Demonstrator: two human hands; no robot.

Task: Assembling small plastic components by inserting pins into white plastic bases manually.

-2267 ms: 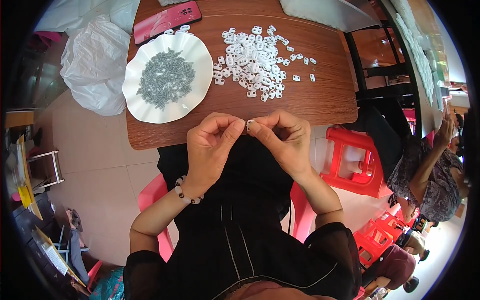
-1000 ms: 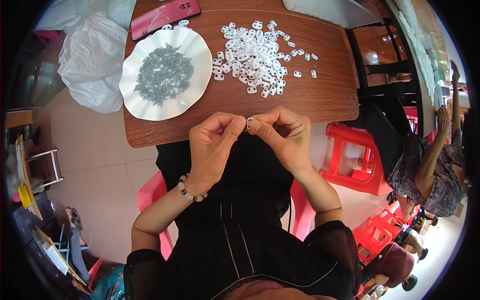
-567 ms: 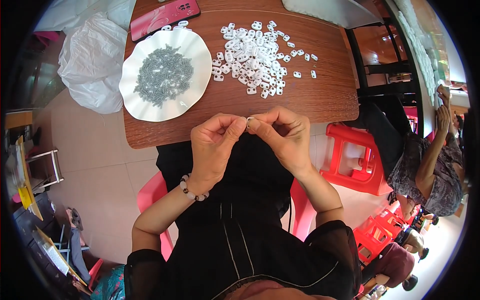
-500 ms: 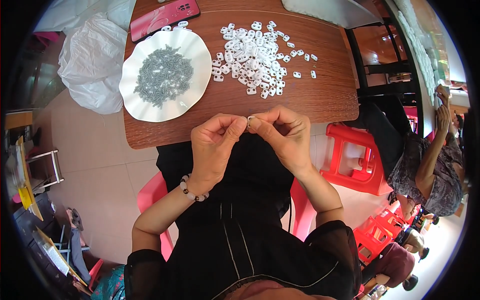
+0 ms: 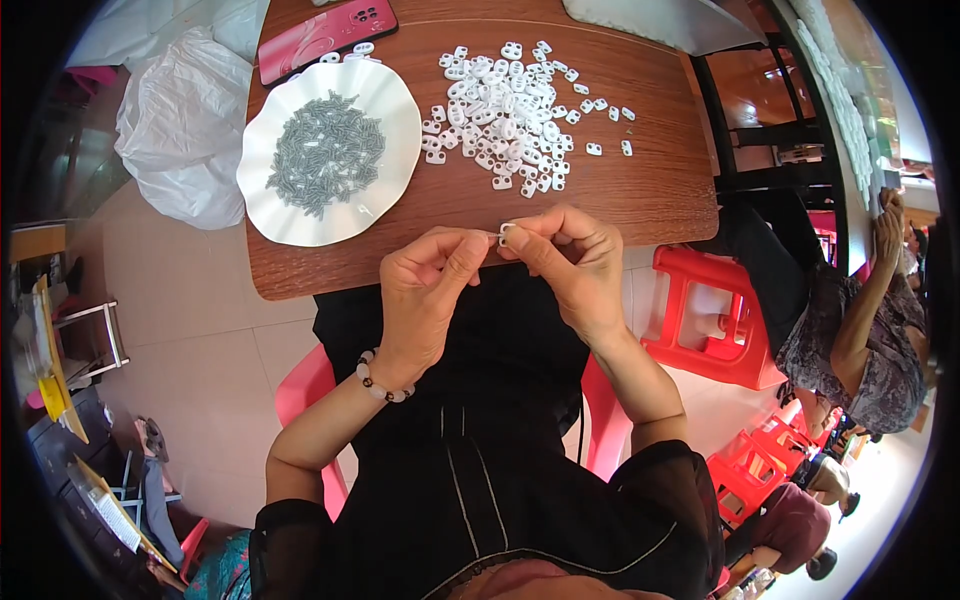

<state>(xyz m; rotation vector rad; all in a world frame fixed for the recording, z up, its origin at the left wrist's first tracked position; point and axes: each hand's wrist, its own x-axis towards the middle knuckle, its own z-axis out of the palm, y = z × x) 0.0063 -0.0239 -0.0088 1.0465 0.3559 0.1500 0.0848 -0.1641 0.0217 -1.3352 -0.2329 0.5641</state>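
Note:
At the table's near edge my right hand [image 5: 575,268] pinches a small white plastic two-holed piece [image 5: 504,229] between thumb and fingertips. My left hand [image 5: 425,285], with a beaded bracelet at its wrist, is closed in a pinch just left of it. A thin pale bit shows between the left fingertips and the white piece; it is too small to make out. Beyond the left hand stands a white wavy-rimmed plate [image 5: 262,212] holding a heap of small grey spring-like pieces [image 5: 328,155]. Farther right lies a loose pile of white two-holed plastic pieces [image 5: 510,110].
The brown wooden table [image 5: 640,200] carries a pink phone [image 5: 330,38] behind the plate. A white plastic bag [image 5: 185,130] is at the table's left. Red stools [image 5: 705,320] stand to the right, where other people sit, one near a neighbouring table.
My fingertips have drawn slightly apart, and the white piece in my right hand shows more plainly. A thin bit is now visible at my left fingertips.

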